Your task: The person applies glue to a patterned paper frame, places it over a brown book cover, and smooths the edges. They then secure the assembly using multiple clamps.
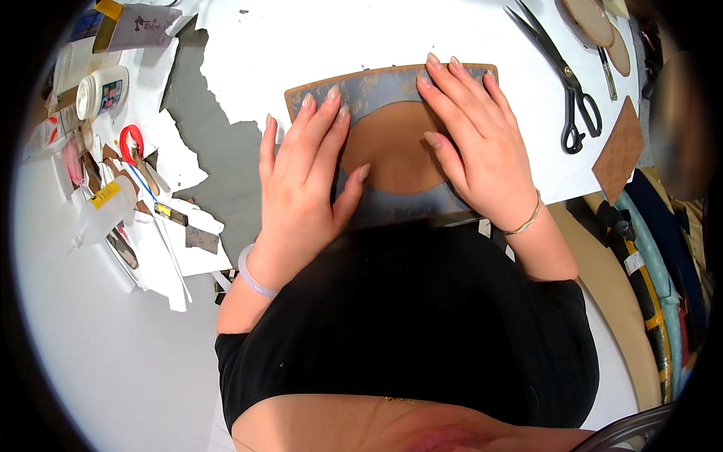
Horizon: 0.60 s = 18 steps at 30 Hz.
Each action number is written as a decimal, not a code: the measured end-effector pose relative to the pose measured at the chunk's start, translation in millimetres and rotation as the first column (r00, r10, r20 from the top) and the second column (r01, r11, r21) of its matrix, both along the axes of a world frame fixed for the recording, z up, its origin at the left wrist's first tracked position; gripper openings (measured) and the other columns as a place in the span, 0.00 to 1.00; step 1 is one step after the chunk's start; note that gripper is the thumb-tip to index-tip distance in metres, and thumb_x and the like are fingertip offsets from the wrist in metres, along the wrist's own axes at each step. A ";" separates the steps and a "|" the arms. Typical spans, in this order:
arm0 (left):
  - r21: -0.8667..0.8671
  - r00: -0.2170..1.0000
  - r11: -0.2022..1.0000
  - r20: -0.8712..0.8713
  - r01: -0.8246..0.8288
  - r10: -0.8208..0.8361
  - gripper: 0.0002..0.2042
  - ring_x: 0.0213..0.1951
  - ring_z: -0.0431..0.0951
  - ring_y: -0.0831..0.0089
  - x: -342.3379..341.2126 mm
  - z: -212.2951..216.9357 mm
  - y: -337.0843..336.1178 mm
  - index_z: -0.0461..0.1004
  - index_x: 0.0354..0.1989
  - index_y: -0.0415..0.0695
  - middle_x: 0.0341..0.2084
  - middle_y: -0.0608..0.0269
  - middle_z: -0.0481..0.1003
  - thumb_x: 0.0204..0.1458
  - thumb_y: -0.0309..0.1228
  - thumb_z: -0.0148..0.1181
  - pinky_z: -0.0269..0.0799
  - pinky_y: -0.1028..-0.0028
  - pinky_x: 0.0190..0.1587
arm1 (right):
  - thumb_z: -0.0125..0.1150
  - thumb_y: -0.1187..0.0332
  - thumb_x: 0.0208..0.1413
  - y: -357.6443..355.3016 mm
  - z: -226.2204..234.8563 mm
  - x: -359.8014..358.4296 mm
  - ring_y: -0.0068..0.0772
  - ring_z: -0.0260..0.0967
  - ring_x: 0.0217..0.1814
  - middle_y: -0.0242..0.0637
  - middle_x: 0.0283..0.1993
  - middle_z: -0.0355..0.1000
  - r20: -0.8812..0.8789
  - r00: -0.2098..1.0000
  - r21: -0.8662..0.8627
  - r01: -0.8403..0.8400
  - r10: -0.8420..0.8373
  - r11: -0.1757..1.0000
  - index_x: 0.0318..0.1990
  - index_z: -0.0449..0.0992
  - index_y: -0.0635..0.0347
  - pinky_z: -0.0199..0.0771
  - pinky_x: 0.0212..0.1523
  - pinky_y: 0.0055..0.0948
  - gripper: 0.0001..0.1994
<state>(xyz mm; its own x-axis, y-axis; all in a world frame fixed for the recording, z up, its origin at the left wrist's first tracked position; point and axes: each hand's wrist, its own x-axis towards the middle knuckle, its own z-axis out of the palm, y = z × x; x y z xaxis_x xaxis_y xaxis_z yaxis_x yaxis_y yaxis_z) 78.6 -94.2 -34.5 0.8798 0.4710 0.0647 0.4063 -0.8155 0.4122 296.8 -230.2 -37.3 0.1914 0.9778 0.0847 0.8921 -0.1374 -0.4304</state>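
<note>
A curved panel (388, 89) covered in blue-grey patterned fabric with a brown border lies flat at the table's near edge. In its middle is a brown oval area (395, 147). My left hand (305, 166) rests on the panel's left part, fingers spread and stretched out, the thumb near the oval's edge. On the right part lies my right hand (478, 135), its fingers stretched toward the far border and its thumb over the oval. Neither hand grips anything. The panel's near edge is partly hidden by my black top.
Black scissors (568, 79) lie at the right, near a brown patterned piece (620, 151) and brown rounded pieces (591, 22). A white jar (102, 92), a red tape ring (131, 145), a cutter (171, 214) and torn paper crowd the left. Fabric rolls (651, 248) stand at the right.
</note>
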 end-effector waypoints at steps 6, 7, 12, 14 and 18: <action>0.010 0.969 1.000 0.248 -0.019 0.016 0.18 0.54 0.78 0.64 13.9 0.8 31.9 0.80 0.56 0.46 0.60 0.64 0.78 0.56 0.31 0.69 0.63 0.61 0.64 | 0.66 0.61 0.63 22.0 -9.6 35.0 0.43 0.78 0.57 0.41 0.57 0.80 0.015 0.999 0.333 -0.045 0.042 0.942 0.55 0.82 0.58 0.71 0.67 0.41 0.16; 0.013 0.949 0.999 0.314 -0.042 0.036 0.16 0.53 0.79 0.64 18.0 -3.1 39.1 0.82 0.53 0.45 0.57 0.64 0.80 0.56 0.31 0.69 0.65 0.65 0.61 | 0.65 0.69 0.64 29.5 2.9 29.8 0.40 0.76 0.59 0.39 0.59 0.79 -0.166 0.986 0.288 0.057 -0.009 0.956 0.57 0.82 0.60 0.74 0.63 0.36 0.15; -0.315 0.928 0.944 0.314 -0.098 0.201 0.11 0.46 0.80 0.65 41.7 -17.2 49.6 0.86 0.46 0.46 0.44 0.65 0.84 0.56 0.34 0.71 0.67 0.65 0.58 | 0.68 0.67 0.62 47.6 -1.6 39.4 0.37 0.78 0.51 0.40 0.49 0.80 -0.449 0.893 0.142 0.110 -0.035 0.984 0.50 0.85 0.62 0.77 0.54 0.32 0.12; -0.290 0.931 0.950 0.301 -0.117 0.206 0.11 0.44 0.80 0.66 44.7 -18.0 46.1 0.87 0.44 0.45 0.41 0.65 0.84 0.56 0.34 0.72 0.68 0.65 0.57 | 0.72 0.65 0.61 50.1 -11.9 42.1 0.26 0.77 0.47 0.33 0.46 0.79 -0.474 0.881 0.145 0.077 0.001 0.986 0.48 0.86 0.61 0.78 0.50 0.24 0.12; -0.300 0.925 0.944 0.303 -0.137 0.231 0.10 0.43 0.80 0.66 48.6 -24.9 44.8 0.87 0.42 0.46 0.39 0.65 0.83 0.54 0.34 0.73 0.70 0.66 0.53 | 0.75 0.58 0.54 53.4 -17.5 40.5 0.38 0.80 0.40 0.38 0.37 0.82 -0.328 0.945 0.239 0.069 0.014 0.969 0.38 0.88 0.60 0.80 0.45 0.33 0.14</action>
<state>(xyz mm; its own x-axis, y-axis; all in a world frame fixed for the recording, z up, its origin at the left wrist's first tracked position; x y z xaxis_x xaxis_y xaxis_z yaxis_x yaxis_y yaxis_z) 127.1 -49.5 -59.3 0.7258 0.6629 0.1838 0.3415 -0.5791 0.7403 337.3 -176.9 -54.8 0.2755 0.9288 0.2480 0.6950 -0.0142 -0.7189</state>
